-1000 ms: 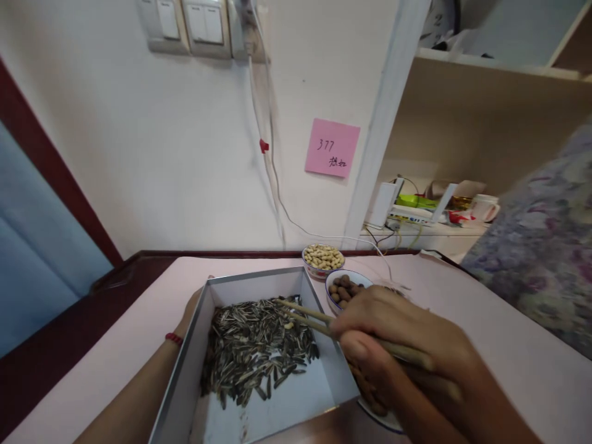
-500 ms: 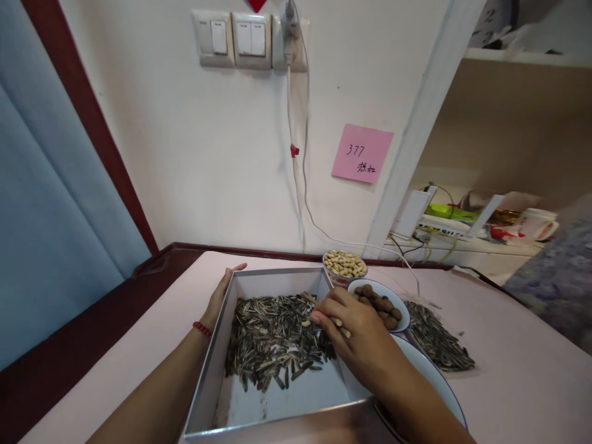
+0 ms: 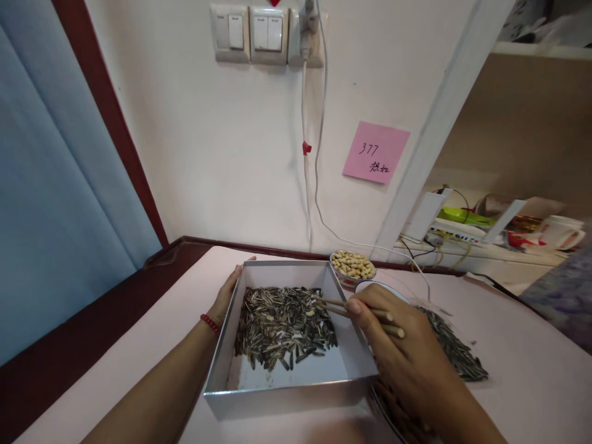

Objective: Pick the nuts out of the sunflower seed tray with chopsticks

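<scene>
- Head view is showing a person working at a pink bench (image 3: 531,382), with a shallow white box (image 3: 287,394) of striped sunflower seeds (image 3: 284,327) serving as the centre of the scene.
- Right hand (image 3: 402,357) is closing its fingers around a pair of wooden chopsticks (image 3: 356,310) at the box's right wall; half a second ago that hand was lying low over the seeds with the sticks barely visible, and it is now drawing back to the right, so the tips are again reaching in over the pile.
- That change is suggesting a fresh pick is being lined up among the seeds, where a few pale kernels are lying mixed in.
- Chopsticks are lying nearly level, long axis running right to left, tips pointing left into the box and butts resting across the hand.
- Left hand (image 3: 230,290) is bracing the box's left wall, fingers spread flat against it, a red bracelet (image 3: 210,324) at the wrist.
- Behind the box's far right corner, a small bowl of peanuts (image 3: 353,265) is standing; right of the box, loose seeds (image 3: 456,351) are lying heaped on the bench.
</scene>
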Tool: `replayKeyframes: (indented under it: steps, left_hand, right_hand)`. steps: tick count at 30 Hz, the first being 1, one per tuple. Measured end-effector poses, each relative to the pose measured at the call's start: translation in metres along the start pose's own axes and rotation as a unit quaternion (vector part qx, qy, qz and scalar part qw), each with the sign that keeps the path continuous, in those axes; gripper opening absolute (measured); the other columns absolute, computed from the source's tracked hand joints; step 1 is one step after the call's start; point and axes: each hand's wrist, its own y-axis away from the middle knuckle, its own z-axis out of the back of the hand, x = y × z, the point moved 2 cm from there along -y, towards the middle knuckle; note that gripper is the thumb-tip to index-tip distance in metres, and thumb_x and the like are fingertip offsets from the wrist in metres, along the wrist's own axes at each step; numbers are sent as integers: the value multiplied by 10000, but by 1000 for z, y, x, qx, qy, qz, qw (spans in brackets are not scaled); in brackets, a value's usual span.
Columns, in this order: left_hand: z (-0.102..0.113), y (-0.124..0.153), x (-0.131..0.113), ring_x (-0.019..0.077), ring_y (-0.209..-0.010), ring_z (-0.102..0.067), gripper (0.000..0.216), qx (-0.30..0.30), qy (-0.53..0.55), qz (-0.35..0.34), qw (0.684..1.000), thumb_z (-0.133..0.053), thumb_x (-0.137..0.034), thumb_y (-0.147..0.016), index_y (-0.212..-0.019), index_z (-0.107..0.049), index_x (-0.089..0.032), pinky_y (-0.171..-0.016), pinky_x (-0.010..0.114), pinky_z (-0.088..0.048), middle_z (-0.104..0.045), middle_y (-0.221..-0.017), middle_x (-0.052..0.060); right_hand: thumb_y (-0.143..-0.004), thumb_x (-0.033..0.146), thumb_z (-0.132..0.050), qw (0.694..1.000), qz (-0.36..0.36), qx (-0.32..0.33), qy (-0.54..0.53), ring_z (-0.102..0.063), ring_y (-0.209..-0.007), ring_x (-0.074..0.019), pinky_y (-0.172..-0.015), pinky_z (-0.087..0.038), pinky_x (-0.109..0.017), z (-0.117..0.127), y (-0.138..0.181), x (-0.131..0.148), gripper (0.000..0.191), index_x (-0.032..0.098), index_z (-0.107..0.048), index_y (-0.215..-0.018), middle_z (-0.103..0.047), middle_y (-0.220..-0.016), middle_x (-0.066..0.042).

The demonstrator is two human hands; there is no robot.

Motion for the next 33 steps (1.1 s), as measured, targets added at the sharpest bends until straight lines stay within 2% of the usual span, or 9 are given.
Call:
replayKeyframes:
  steps: [3, 7, 13, 20, 24, 27, 30, 33]
  left_hand:
    - [-2, -2, 2, 277, -1030, -739, 578, 6, 4, 5, 1000, -539, -539, -987, -1496, -497, -269, -968, 423, -567, -749, -1193, 82]
    - [-6, -3, 0, 252, -993, -751, 522, 2, 2, -9, 1000, -566, -477, -995, -1464, -532, -248, -930, 364, -584, -775, -1112, 61]
    - [-9, 5, 0, 297, -919, -768, 546, 2, -2, 21, 1000, -621, -525, -952, -1332, -645, -134, -828, 360, -614, -794, -968, 114]
    - [-16, 10, -6, 275, -1020, -747, 577, 16, 6, 8, 1000, -637, -503, -946, -1461, -537, -263, -937, 382, -578, -758, -1183, 75]
    - [-16, 9, -8, 264, -963, -759, 509, 0, 0, 18, 1000, -604, -418, -969, -1443, -560, -237, -915, 366, -585, -777, -1110, 69]
    - [-13, 8, -7, 259, -843, -772, 436, -22, -5, 30, 999, -576, -380, -983, -1372, -623, -190, -828, 354, -611, -794, -963, 73]
    - [-10, 7, -6, 252, -736, -768, 385, -42, -9, 39, 998, -577, -376, -983, -1273, -684, -147, -730, 333, -621, -784, -819, 71]
    - [-7, 5, -5, 244, -719, -767, 346, -56, -9, 38, 998, -582, -356, -982, -1226, -705, -143, -699, 316, -621, -774, -765, 57]
  right_hand:
    - [-1079, 405, -427, 999, -35, 14, -27, -517, -664, -147, -623, -379, -262, 4, 0, 1, 392, 217, -541, -754, -537, -719, 17]
    - [-1062, 422, -439, 997, -63, 39, -27, -516, -673, -161, -619, -371, -274, -5, -3, -4, 398, 212, -537, -739, -552, -725, 4]
    - [-1053, 416, -435, 997, -63, 38, -30, -522, -689, -175, -635, -374, -283, -10, -5, -5, 393, 210, -533, -733, -556, -733, -8]
    - [-1043, 351, -471, 997, -55, 35, -31, -522, -695, -164, -643, -367, -273, -13, -6, -5, 350, 206, -551, -735, -575, -748, -6]
    - [-1036, 324, -486, 998, -45, 16, -28, -512, -668, -155, -624, -365, -265, -15, -8, -4, 336, 204, -543, -728, -564, -723, 0]
    - [-1046, 328, -474, 999, -35, 3, -30, -515, -645, -144, -608, -379, -258, -4, -6, 2, 354, 206, -536, -719, -559, -708, 8]
    - [-1068, 366, -452, 999, -29, -17, -39, -549, -639, -137, -592, -415, -253, 19, 1, 8, 381, 210, -565, -738, -577, -704, 10]
    - [-1063, 403, -491, 995, -18, -94, -31, -637, -713, -159, -574, -456, -257, 46, 10, 6, 357, 225, -656, -801, -658, -776, -12]
